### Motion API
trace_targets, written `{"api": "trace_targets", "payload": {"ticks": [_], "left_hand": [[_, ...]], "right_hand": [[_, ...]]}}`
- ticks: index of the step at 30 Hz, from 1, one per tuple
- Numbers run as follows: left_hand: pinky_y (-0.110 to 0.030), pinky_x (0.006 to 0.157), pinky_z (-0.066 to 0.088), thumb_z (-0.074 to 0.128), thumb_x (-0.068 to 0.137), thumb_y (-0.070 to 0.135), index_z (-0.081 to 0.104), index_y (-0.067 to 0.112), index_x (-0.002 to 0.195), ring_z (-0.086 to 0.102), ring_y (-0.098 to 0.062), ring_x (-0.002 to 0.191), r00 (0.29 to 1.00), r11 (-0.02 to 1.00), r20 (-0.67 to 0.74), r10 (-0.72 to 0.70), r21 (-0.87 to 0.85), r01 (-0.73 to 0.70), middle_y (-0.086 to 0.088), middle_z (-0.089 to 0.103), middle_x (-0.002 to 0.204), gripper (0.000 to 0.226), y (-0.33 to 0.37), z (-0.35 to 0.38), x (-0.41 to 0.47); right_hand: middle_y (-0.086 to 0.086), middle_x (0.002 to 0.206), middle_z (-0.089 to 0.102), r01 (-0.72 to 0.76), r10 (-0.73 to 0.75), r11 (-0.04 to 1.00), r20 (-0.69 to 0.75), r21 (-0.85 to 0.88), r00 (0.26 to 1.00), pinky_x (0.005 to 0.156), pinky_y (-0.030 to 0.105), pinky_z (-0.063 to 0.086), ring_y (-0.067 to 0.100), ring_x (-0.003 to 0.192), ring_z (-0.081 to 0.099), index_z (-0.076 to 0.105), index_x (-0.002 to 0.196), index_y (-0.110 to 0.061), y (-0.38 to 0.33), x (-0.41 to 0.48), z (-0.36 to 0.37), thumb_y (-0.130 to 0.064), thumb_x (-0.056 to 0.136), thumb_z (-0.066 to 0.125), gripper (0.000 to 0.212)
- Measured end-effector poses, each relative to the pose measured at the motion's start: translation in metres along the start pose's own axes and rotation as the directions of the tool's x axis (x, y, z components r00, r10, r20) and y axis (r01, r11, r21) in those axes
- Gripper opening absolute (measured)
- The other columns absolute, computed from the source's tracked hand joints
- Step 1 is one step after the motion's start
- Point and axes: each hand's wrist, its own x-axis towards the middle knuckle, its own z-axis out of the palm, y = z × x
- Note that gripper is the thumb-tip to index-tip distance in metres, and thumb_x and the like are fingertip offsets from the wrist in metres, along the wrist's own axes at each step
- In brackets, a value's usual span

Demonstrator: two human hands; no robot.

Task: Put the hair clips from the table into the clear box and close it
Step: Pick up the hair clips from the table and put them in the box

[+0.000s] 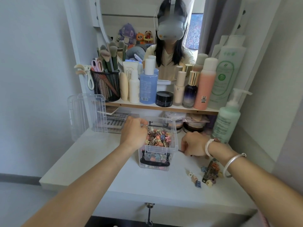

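The clear box [158, 145] stands open mid-table, heaped with small hair clips [158, 138]. My left hand [133, 132] hovers over its left rim, fingers curled together. My right hand [194, 145] rests on the table [85, 154] just right of the box, fingers bent down; whether it pinches anything, I cannot tell. Loose clips [209, 173] lie near my right wrist. The lid [86, 112] leans at rear left. Bottle labels are unreadable.
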Motion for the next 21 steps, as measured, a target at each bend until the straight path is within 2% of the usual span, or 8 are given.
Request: {"api": "trace_targets", "payload": {"ticks": [2, 4, 7, 9, 11, 15, 19, 21], "left_hand": [[-0.030, 0.101, 0.035, 0.042, 0.093, 0.009, 0.062, 0.011, 0.114, 0.049, -0.027, 0.118, 1.000, 1.000, 0.000, -0.002, 0.004, 0.002, -0.012, 0.047, 0.129, 0.029, 0.000, 0.000, 0.000], [-0.030, 0.101, 0.035, 0.042, 0.093, 0.009, 0.062, 0.011, 0.114, 0.049, -0.027, 0.118, 1.000, 1.000, -0.002, 0.000, 0.006, 0.000, -0.012, 0.047, 0.129, 0.029, 0.000, 0.001, 0.000], [-0.031, 0.102, 0.034, 0.043, 0.092, 0.007, 0.063, 0.011, 0.113, 0.048, -0.028, 0.119, 1.000, 1.000, -0.005, -0.001, 0.007, 0.001, -0.013, 0.048, 0.129, 0.029, 0.000, 0.001, 0.000], [-0.031, 0.103, 0.034, 0.043, 0.092, 0.006, 0.063, 0.011, 0.113, 0.048, -0.028, 0.119, 1.000, 1.000, -0.007, -0.004, 0.003, 0.004, -0.013, 0.048, 0.128, 0.029, 0.000, 0.002, 0.000], [-0.031, 0.102, 0.034, 0.043, 0.092, 0.007, 0.063, 0.011, 0.113, 0.048, -0.028, 0.120, 1.000, 1.000, -0.006, -0.005, 0.004, 0.005, -0.013, 0.048, 0.129, 0.029, 0.000, 0.001, 0.000], [-0.030, 0.101, 0.034, 0.042, 0.092, 0.007, 0.062, 0.011, 0.114, 0.048, -0.027, 0.119, 1.000, 1.000, -0.006, 0.001, 0.007, -0.001, -0.013, 0.048, 0.129, 0.030, 0.002, 0.001, -0.001], [-0.030, 0.102, 0.034, 0.042, 0.092, 0.007, 0.062, 0.010, 0.115, 0.048, -0.027, 0.119, 1.000, 1.000, -0.006, 0.002, 0.009, -0.002, -0.013, 0.048, 0.129, 0.030, 0.002, 0.001, -0.001], [-0.030, 0.102, 0.034, 0.042, 0.092, 0.007, 0.062, 0.010, 0.115, 0.048, -0.027, 0.120, 1.000, 1.000, -0.006, -0.002, 0.012, 0.002, -0.013, 0.048, 0.130, 0.030, 0.002, 0.001, -0.001]], "right_hand": [[0.011, 0.109, 0.068, -0.032, 0.033, 0.999, -0.026, 0.017, 0.999, 0.076, 0.027, 0.051, 0.023, 0.095, 0.062, 0.068, 0.101, -0.006, 0.001, 0.000, -0.004, -0.006, 0.078, 0.059, 0.024], [0.007, 0.105, 0.067, -0.049, 0.064, 0.996, -0.187, 0.080, 0.980, 0.079, 0.023, 0.049, 0.021, 0.095, 0.062, 0.068, 0.098, -0.006, 0.004, -0.001, -0.016, -0.005, 0.078, 0.060, 0.021], [-0.002, 0.077, 0.061, 0.075, 0.107, 0.917, -0.420, 0.393, 0.901, 0.053, 0.001, 0.040, 0.009, 0.066, 0.053, 0.068, 0.088, -0.005, 0.002, -0.008, -0.045, 0.001, 0.078, 0.061, 0.014], [-0.008, 0.065, 0.053, 0.182, 0.084, 0.860, -0.485, 0.477, 0.871, 0.049, -0.002, 0.038, 0.004, 0.061, 0.048, 0.064, 0.081, -0.009, -0.008, -0.014, -0.057, 0.004, 0.077, 0.059, 0.015], [-0.008, 0.065, 0.054, 0.232, 0.026, 0.880, -0.529, 0.415, 0.848, 0.051, 0.001, 0.039, 0.006, 0.063, 0.050, 0.062, 0.078, -0.012, -0.022, -0.016, -0.059, 0.005, 0.077, 0.058, 0.018], [0.000, 0.075, 0.057, 0.250, -0.023, 0.930, -0.635, 0.271, 0.772, 0.059, 0.012, 0.034, 0.012, 0.075, 0.052, 0.067, 0.084, -0.005, -0.035, -0.018, -0.058, 0.003, 0.077, 0.056, 0.015], [0.000, 0.077, 0.057, 0.332, -0.019, 0.891, -0.706, 0.309, 0.708, 0.059, 0.007, 0.036, 0.012, 0.075, 0.052, 0.065, 0.086, -0.005, -0.037, -0.019, -0.063, 0.004, 0.077, 0.056, 0.016], [-0.002, 0.073, 0.058, 0.385, 0.003, 0.820, -0.676, 0.424, 0.737, 0.066, 0.007, 0.040, 0.011, 0.072, 0.053, 0.064, 0.081, -0.009, -0.038, -0.015, -0.061, 0.004, 0.078, 0.057, 0.015]]}}
